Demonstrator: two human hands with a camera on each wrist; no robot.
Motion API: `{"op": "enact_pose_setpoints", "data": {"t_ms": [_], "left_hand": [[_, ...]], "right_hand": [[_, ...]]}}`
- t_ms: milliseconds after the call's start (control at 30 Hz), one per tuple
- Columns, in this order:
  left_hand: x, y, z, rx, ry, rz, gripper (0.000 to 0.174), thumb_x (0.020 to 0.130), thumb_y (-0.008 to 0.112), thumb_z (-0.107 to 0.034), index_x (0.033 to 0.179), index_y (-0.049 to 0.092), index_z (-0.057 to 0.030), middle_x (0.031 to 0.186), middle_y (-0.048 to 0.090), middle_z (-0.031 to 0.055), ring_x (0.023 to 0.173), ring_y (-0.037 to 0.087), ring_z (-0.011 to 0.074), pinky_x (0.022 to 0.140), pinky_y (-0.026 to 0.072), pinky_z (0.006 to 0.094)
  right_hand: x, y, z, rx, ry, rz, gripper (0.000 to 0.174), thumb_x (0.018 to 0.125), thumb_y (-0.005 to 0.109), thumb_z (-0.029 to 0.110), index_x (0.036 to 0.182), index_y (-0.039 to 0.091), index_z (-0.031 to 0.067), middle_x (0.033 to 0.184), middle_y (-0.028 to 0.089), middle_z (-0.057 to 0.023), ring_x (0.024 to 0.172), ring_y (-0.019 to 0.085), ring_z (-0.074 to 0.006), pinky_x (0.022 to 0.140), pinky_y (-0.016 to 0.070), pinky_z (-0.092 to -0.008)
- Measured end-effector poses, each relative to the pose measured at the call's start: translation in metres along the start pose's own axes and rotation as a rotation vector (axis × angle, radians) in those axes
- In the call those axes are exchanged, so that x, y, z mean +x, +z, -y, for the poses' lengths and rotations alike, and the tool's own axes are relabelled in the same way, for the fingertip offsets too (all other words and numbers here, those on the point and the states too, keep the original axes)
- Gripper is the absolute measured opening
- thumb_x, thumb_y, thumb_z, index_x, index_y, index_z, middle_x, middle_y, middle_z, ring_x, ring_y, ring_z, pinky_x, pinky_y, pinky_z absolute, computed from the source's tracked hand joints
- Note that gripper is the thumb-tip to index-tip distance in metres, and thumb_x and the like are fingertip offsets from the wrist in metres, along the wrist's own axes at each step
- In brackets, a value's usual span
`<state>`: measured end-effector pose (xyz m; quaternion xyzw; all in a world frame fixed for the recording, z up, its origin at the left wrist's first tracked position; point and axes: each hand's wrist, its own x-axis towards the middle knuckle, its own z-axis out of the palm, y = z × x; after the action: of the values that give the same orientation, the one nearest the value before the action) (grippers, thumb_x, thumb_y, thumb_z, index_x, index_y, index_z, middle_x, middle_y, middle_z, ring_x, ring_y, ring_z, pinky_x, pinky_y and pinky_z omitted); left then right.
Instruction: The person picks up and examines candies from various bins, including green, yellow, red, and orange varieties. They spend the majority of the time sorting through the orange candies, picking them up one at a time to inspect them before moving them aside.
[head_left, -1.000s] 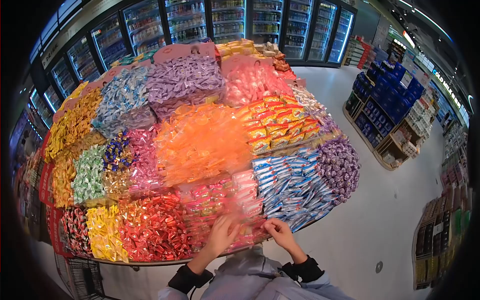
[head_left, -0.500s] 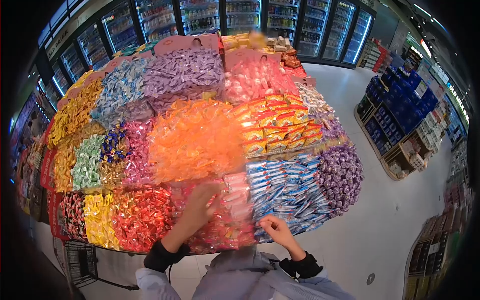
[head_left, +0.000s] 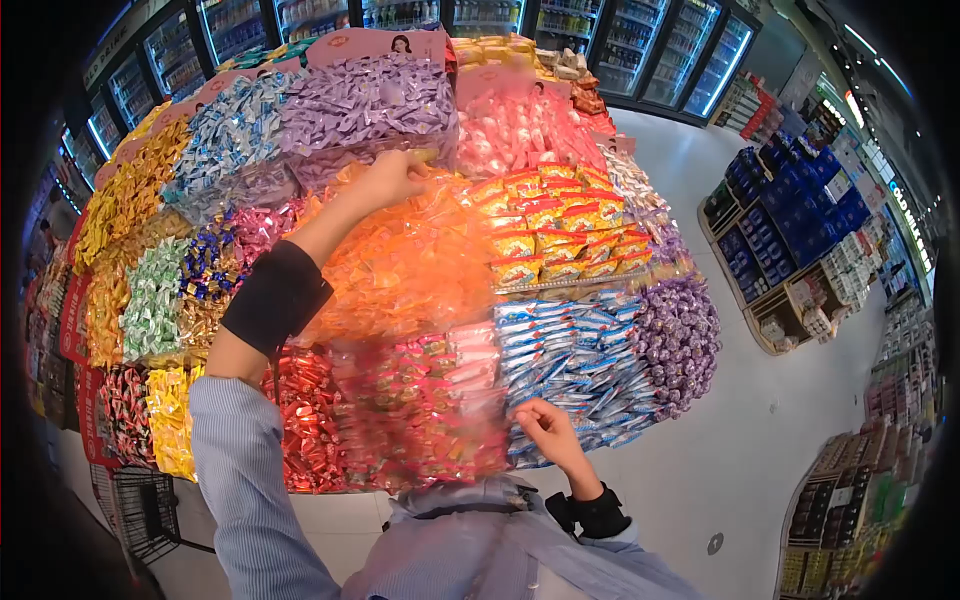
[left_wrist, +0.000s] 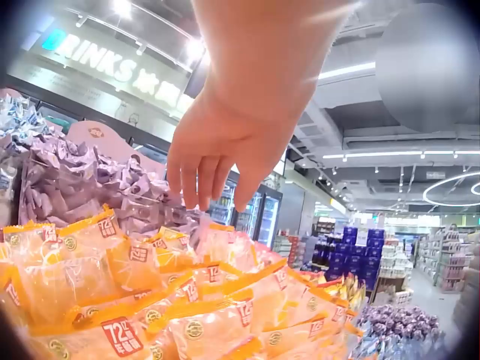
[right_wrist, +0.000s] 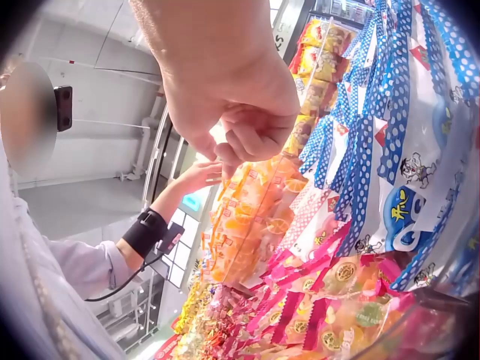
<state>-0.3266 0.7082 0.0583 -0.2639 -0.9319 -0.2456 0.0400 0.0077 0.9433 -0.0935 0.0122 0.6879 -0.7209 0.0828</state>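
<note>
A round stand is heaped with wrapped sweets sorted by colour. My left hand reaches far up the heap, fingers straight and pointing down, holding nothing. It hovers over the top of the orange packets, just below the purple sweets. My right hand stays low at the stand's near edge, beside the blue-and-white packets. Its fingers are curled into the palm with nothing visible in them. Pink and red packets lie between my arms.
A wire shopping trolley stands at the lower left of the stand. Glass-door drink fridges line the back wall. A shelf of blue goods and more shelving flank the open grey floor on the right.
My left hand has left the near edge and reached up across the pink packets to the top of the orange heap. The right hand has stayed near the edge.
</note>
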Motion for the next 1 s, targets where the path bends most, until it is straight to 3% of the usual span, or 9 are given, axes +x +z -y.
{"op": "enact_pose_setpoints", "data": {"t_ms": [67,167,200,300,400,700,800,900,1000], "left_hand": [[0.014,0.014,0.016,-0.065,0.057,0.018,0.026,0.068,0.070,-0.017,0.087,0.064,-0.0006,0.077,0.065,0.0080,0.072,0.062,0.0151,0.067,0.0480,0.0279],[0.019,0.013,0.017,-0.109,0.076,0.032,0.021,0.066,0.071,-0.015,0.081,0.065,-0.0010,0.072,0.064,0.0072,0.068,0.061,0.0146,0.066,0.0479,0.0268],[0.020,0.015,0.020,-0.119,0.145,0.002,0.022,0.067,0.070,-0.016,0.081,0.064,-0.0004,0.066,0.060,0.0087,0.061,0.057,0.0154,0.059,0.0458,0.0297],[0.026,0.006,0.014,0.148,0.190,0.247,0.024,0.068,0.069,-0.019,0.074,0.061,0.0020,0.058,0.053,0.0106,0.054,0.050,0.0172,0.053,0.0404,0.0338],[0.023,0.006,0.013,-0.004,0.237,0.275,0.028,0.069,0.068,-0.021,0.068,0.055,0.0036,0.055,0.048,0.0118,0.050,0.045,0.0186,0.050,0.0353,0.0362],[0.020,-0.008,0.019,-0.280,0.338,0.469,0.021,0.074,0.065,-0.017,0.071,0.058,0.0022,0.054,0.051,0.0060,0.051,0.047,0.0130,0.050,0.0368,0.0323],[0.019,-0.010,0.007,-0.112,0.269,0.501,0.018,0.072,0.065,-0.015,0.072,0.058,0.0016,0.057,0.055,0.0091,0.052,0.052,0.0173,0.051,0.0383,0.0342],[0.024,0.008,0.003,0.217,0.346,0.420,0.016,0.069,0.063,-0.013,0.075,0.060,0.0011,0.062,0.058,0.0133,0.055,0.055,0.0242,0.053,0.0399,0.0379],[0.032,0.029,0.022,0.147,0.419,0.382,0.014,0.068,0.061,-0.012,0.074,0.060,0.0008,0.062,0.056,0.0165,0.057,0.054,0.0294,0.056,0.0407,0.0411]], "right_hand": [[0.003,-0.002,0.000,-0.041,-0.039,-0.051,0.011,0.088,0.053,0.011,0.087,0.059,0.0027,0.061,0.044,0.0076,0.053,0.034,-0.0002,0.046,0.0249,-0.0171],[0.008,-0.006,0.016,-0.053,-0.024,-0.077,0.011,0.089,0.052,0.011,0.087,0.059,0.0018,0.058,0.042,0.0073,0.051,0.033,-0.0003,0.045,0.0246,-0.0178],[0.011,-0.008,0.019,-0.035,-0.046,-0.076,0.012,0.089,0.052,0.010,0.087,0.059,0.0009,0.057,0.041,0.0073,0.050,0.033,-0.0003,0.045,0.0246,-0.0180],[0.020,-0.013,0.025,-0.100,-0.046,-0.073,0.012,0.089,0.051,0.010,0.088,0.059,0.0006,0.057,0.041,0.0069,0.050,0.033,-0.0006,0.045,0.0245,-0.0181],[0.029,-0.016,0.037,-0.137,-0.005,-0.042,0.012,0.089,0.051,0.010,0.088,0.059,0.0005,0.057,0.042,0.0064,0.049,0.032,-0.0008,0.045,0.0243,-0.0181],[0.051,-0.017,0.057,-0.157,-0.002,0.022,0.013,0.089,0.053,0.012,0.088,0.058,0.0004,0.059,0.044,0.0057,0.049,0.033,-0.0006,0.044,0.0238,-0.0176],[0.056,-0.024,0.065,-0.203,0.060,0.073,0.012,0.087,0.055,0.013,0.089,0.059,0.0022,0.074,0.057,0.0018,0.061,0.048,-0.0031,0.054,0.0392,-0.0190],[0.073,-0.028,0.083,-0.327,-0.102,0.095,0.012,0.087,0.055,0.013,0.089,0.059,0.0016,0.072,0.057,0.0009,0.061,0.049,-0.0038,0.054,0.0401,-0.0188],[0.099,-0.022,0.129,-0.407,-0.170,0.097,0.013,0.087,0.055,0.013,0.089,0.058,0.0007,0.073,0.059,-0.0008,0.063,0.053,-0.0054,0.055,0.0418,-0.0197]]}}
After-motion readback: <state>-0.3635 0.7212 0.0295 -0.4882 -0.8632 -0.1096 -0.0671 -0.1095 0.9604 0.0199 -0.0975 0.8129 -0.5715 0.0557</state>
